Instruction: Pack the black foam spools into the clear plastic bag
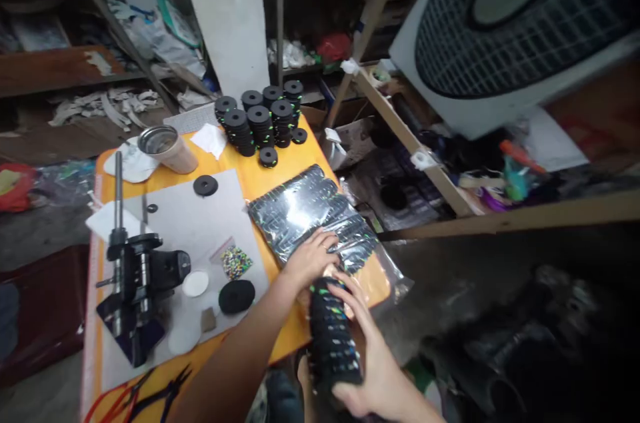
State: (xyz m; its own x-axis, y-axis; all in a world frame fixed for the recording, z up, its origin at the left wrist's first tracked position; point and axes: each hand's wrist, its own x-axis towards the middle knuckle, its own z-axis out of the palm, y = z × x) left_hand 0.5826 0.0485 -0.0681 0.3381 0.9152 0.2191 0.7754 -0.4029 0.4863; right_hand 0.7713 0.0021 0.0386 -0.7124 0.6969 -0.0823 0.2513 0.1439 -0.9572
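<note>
My right hand (367, 343) is wrapped around a tall stack of black foam discs (334, 336) with green, yellow and white bits along its side. The stack is tilted at the table's front edge, its top end close to the plastic bag. My left hand (313, 260) rests at the near side of the clear plastic bag (300, 203), fingers curled on the film; its thumb is partly hidden. Rows of similar black discs lie packed inside that bag. The loose, crumpled end of the bag (395, 280) hangs past the table's right edge.
Several upright stacks of black discs (259, 116) stand at the back of the yellow table (300, 326). On the left are a black metal hand press (143, 270), a metal cup (170, 150), a packet of coloured beads (235, 262) and pliers (163, 393). A large fan (510, 23) looms at upper right.
</note>
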